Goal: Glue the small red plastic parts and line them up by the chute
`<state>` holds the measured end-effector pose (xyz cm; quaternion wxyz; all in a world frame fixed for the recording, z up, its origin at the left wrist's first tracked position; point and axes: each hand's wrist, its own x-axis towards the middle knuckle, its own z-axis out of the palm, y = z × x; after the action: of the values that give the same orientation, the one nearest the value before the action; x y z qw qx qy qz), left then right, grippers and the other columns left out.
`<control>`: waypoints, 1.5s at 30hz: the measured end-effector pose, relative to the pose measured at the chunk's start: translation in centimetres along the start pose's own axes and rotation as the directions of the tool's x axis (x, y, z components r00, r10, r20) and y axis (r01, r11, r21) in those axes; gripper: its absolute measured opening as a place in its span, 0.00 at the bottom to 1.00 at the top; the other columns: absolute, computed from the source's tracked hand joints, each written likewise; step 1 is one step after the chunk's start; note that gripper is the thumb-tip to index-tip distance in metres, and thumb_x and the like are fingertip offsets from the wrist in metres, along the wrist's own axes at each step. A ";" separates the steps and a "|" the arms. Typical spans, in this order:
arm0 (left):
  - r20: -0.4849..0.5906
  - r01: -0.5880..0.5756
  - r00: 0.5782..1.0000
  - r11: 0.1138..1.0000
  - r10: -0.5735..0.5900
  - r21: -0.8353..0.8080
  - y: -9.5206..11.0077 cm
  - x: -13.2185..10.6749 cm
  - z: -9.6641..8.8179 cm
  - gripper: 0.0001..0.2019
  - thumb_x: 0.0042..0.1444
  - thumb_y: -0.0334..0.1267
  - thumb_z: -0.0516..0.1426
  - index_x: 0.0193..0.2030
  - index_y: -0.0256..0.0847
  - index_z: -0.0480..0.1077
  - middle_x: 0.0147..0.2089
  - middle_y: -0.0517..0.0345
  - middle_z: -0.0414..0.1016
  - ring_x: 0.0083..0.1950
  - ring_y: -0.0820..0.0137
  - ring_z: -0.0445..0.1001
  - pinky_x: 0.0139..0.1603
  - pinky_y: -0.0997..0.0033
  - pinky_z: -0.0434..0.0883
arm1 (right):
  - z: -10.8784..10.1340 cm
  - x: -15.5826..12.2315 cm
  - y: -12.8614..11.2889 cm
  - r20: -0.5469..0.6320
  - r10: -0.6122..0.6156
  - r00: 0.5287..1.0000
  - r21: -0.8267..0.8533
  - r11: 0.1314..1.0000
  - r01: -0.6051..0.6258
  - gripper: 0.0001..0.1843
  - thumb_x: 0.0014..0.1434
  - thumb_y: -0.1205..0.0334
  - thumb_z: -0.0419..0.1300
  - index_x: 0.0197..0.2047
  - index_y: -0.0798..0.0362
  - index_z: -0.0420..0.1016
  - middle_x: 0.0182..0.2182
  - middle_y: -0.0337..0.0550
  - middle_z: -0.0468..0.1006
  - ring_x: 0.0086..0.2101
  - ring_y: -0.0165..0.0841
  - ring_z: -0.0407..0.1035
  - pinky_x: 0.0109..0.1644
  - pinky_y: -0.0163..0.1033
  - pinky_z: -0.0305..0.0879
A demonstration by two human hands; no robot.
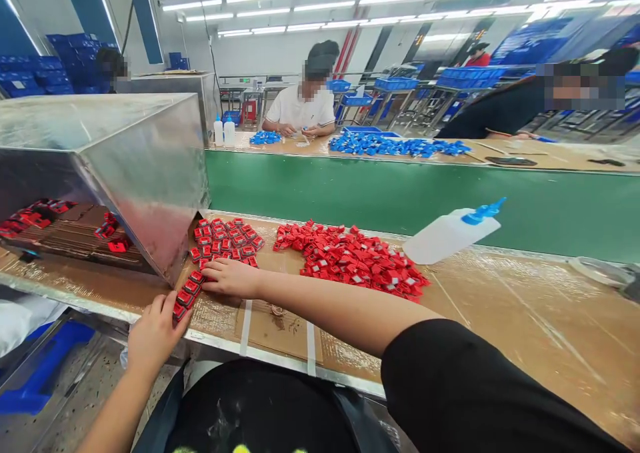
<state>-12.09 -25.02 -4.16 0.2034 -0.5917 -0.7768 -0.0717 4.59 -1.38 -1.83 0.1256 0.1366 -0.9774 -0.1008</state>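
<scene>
A short row of small red and black plastic parts [186, 296] lies near the table's front edge, by the mouth of a metal housing. My left hand [156, 330] closes on the near end of this row, thumb and fingers around it. At the far end, my right hand [227, 278] reaches across with its fingers bent against the row. Just beyond the right hand, similar red and black parts [225, 236] are laid out close together. A heap of loose red plastic pieces [350, 256] sits further right.
The metal housing [145, 180] stands at the left, with red parts on a brown conveyor [75, 230] inside. A white squeeze bottle [450, 236] leans by the green divider [320, 180]. Behind it, a person [303, 110] handles small pieces near blue parts [395, 145]. A tape roll [600, 271] lies right.
</scene>
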 end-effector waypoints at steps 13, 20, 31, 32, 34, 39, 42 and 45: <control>-0.037 -0.558 0.822 0.790 0.568 -0.254 0.6 2.5 1.0 0.21 0.67 0.52 0.59 0.61 0.43 0.72 0.50 0.49 0.79 0.47 0.60 0.78 0.47 0.61 0.73 | -4.1 -8.7 -0.7 0.374 0.488 0.789 0.232 0.774 -0.589 0.37 0.65 0.45 0.65 0.72 0.48 0.64 0.41 0.48 0.85 0.38 0.42 0.80 0.38 0.37 0.65; -0.092 -0.493 0.870 0.845 0.485 -0.205 2.3 6.1 2.0 0.16 0.68 0.47 0.58 0.59 0.46 0.74 0.52 0.46 0.77 0.51 0.57 0.77 0.51 0.56 0.73 | -3.4 -4.1 -0.7 0.340 0.460 0.820 0.227 0.806 -0.546 0.18 0.68 0.53 0.63 0.56 0.55 0.75 0.43 0.53 0.84 0.43 0.42 0.80 0.41 0.38 0.69; -0.090 -0.474 0.881 0.855 0.465 -0.211 -0.6 6.6 3.3 0.19 0.68 0.46 0.60 0.63 0.47 0.73 0.58 0.48 0.76 0.58 0.55 0.75 0.60 0.52 0.73 | -4.2 -3.3 -4.1 0.353 0.270 0.896 0.229 0.904 -0.362 0.10 0.69 0.54 0.62 0.48 0.49 0.77 0.35 0.46 0.84 0.36 0.38 0.78 0.36 0.36 0.65; -0.091 -0.484 0.875 0.848 0.476 -0.216 -0.8 6.6 3.3 0.19 0.67 0.46 0.60 0.63 0.48 0.73 0.59 0.47 0.76 0.59 0.55 0.75 0.61 0.51 0.73 | -3.9 -3.0 -4.4 0.340 0.263 0.903 0.211 0.914 -0.346 0.08 0.70 0.59 0.59 0.49 0.50 0.76 0.35 0.46 0.84 0.36 0.37 0.78 0.36 0.36 0.65; -0.097 -0.502 0.864 0.829 0.495 -0.246 -0.9 6.6 3.1 0.22 0.66 0.48 0.61 0.65 0.48 0.71 0.64 0.47 0.73 0.65 0.53 0.71 0.66 0.48 0.70 | -3.4 -2.7 -4.0 0.292 0.261 0.920 0.208 0.922 -0.328 0.09 0.71 0.62 0.57 0.52 0.51 0.76 0.35 0.46 0.83 0.35 0.36 0.77 0.37 0.36 0.66; -0.119 -0.475 0.879 0.826 0.461 -0.303 1.9 6.7 2.5 0.47 0.56 0.62 0.65 0.76 0.42 0.57 0.78 0.39 0.53 0.80 0.46 0.49 0.78 0.40 0.53 | -1.9 -3.6 2.9 0.036 0.453 0.891 0.374 0.820 -0.432 0.20 0.72 0.45 0.56 0.54 0.50 0.79 0.45 0.50 0.82 0.47 0.38 0.76 0.52 0.41 0.70; -0.127 -0.431 0.902 0.866 0.412 -0.255 5.0 7.4 2.9 0.53 0.53 0.66 0.65 0.79 0.44 0.52 0.81 0.39 0.46 0.81 0.44 0.46 0.78 0.37 0.50 | 0.0 -4.8 8.1 0.027 0.738 0.674 0.485 0.580 -0.655 0.26 0.70 0.43 0.59 0.62 0.52 0.76 0.63 0.58 0.72 0.63 0.46 0.67 0.69 0.51 0.62; -0.108 -0.473 0.881 0.853 0.461 -0.221 7.1 8.5 3.6 0.44 0.59 0.64 0.61 0.78 0.51 0.55 0.81 0.45 0.50 0.80 0.45 0.50 0.77 0.39 0.51 | 2.2 -4.9 10.5 0.119 0.831 0.544 0.546 0.403 -0.735 0.34 0.68 0.41 0.59 0.70 0.51 0.68 0.72 0.58 0.59 0.70 0.49 0.57 0.75 0.56 0.54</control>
<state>-8.04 -14.13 -4.91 0.1614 -0.7807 -0.5897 -0.1290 6.02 10.34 -2.55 0.1979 -0.3016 -0.8958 0.2596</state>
